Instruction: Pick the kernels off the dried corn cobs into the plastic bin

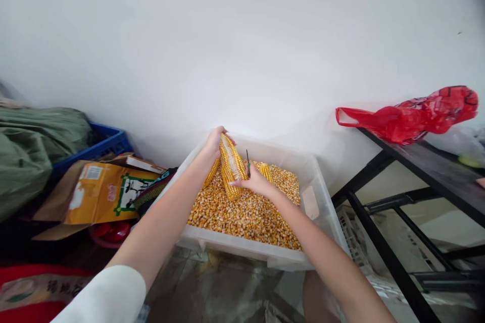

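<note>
An ear of corn, with a pale strip along it where kernels are gone, is held tilted above a clear plastic bin. My left hand is closed around its upper end. Lower down, my right hand has its thumb pressed on the cob, and the same hand grips a thin screwdriver with a dark shaft pointing up and a bit of green handle showing. Loose kernels fill much of the bin. Further yellow ears lie on them, one partly hidden behind my left hand.
To the left are an opened orange carton, a blue crate and a green cloth-like cover. A red plastic bag lies on a black-framed table at right. A white wall rises behind the bin.
</note>
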Available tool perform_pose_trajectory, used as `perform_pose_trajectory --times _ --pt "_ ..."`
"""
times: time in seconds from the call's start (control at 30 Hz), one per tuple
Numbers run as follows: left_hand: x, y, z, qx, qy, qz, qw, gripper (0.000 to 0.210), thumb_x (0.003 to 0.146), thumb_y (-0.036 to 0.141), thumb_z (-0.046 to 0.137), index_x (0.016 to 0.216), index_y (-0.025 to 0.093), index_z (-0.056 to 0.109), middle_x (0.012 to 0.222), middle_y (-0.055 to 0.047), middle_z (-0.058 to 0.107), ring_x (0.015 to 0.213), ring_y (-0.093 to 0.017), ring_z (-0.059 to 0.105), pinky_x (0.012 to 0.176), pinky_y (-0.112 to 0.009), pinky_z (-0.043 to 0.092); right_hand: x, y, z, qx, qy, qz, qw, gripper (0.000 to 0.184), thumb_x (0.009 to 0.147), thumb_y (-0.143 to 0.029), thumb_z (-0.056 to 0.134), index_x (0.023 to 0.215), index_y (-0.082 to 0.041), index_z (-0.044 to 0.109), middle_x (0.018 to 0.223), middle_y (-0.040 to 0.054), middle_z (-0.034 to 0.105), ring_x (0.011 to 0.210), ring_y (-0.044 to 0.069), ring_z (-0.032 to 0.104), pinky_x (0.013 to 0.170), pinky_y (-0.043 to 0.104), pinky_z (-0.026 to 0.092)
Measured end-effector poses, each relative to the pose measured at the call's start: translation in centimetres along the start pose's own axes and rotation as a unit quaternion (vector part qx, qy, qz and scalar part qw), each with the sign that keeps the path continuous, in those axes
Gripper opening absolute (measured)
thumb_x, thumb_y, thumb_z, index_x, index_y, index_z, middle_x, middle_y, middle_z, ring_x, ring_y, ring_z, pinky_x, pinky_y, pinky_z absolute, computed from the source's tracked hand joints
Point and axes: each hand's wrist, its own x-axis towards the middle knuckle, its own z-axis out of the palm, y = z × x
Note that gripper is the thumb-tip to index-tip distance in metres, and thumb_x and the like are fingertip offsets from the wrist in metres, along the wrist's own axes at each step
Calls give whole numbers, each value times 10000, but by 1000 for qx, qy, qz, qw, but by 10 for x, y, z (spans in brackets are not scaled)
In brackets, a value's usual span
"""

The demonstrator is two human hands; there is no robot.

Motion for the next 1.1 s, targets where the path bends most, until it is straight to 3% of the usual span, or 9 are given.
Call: perform_pose_trajectory --times 0.13,0.3,0.43,0.5,0.6,0.7,0.83,0.9,1.1 --pt "-2 1 1 0 -18 15 1000 109 622 286 456 602 179 458 446 -57 550 447 -192 551 509 -298 463 1 1 -2 0 1 1 1000 566 709 -547 600 1103 -197 396 1137 95 525 1036 228 519 915 395 401" --pt "-5 -1 5 35 -16 29 999 122 625 301 460 610 180 467 444 -55 553 442 -187 547 489 -281 445 3 11 -1 5 -55 -21 998 697 622 -449 714 1161 -171 369 1165 107 508 1047 231 512 939 391 396" --pt "-7 -3 9 55 -8 66 996 147 621 306 471 617 163 501 432 -59 549 425 -190 536 464 -280 423 8 16 7 69 -12 -3 998 512 762 -470 570 1148 -190 385 1194 100 505 1090 206 498 965 366 384" --pt "-8 -3 10 61 -7 80 995 156 624 305 473 625 155 517 433 -62 553 421 -188 535 460 -276 416 9 17 10 61 2 -7 998 457 767 -433 567 1116 -189 399 1147 88 532 1062 200 512 957 371 389" --pt "-8 -1 8 67 -15 85 994 168 635 313 472 615 153 520 446 -71 564 428 -186 540 457 -269 411 9 18 6 33 -41 -24 998 563 688 -373 661 1142 -181 389 1169 87 526 1073 207 506 964 376 383" --pt "-7 1 3 118 -42 123 984 207 654 324 474 555 150 524 442 -78 565 401 -169 514 428 -252 389 5 17 -3 18 -77 -16 997 586 707 -466 638 1167 -186 407 1241 102 490 1107 223 493 954 376 389" --pt "-8 -2 -5 267 -107 203 936 258 680 265 484 466 140 556 422 -53 555 390 -120 466 417 -197 349 3 14 -12 -84 -42 -8 996 392 821 -575 434 904 -216 567 964 86 618 939 254 565 879 422 405" --pt "-8 -7 -9 315 -120 204 919 264 675 201 502 423 145 552 402 -35 539 413 -105 462 443 -169 350 3 13 -14 -135 -31 -14 990 388 852 -553 392 755 -223 570 823 74 623 849 251 576 836 414 409" --pt "-4 -15 -14 275 -83 132 949 295 700 178 529 406 157 543 385 -20 522 433 -103 471 489 -154 371 -2 -3 -19 -204 20 -52 977 327 908 -460 319 803 -225 520 749 48 589 692 195 540 672 314 395"
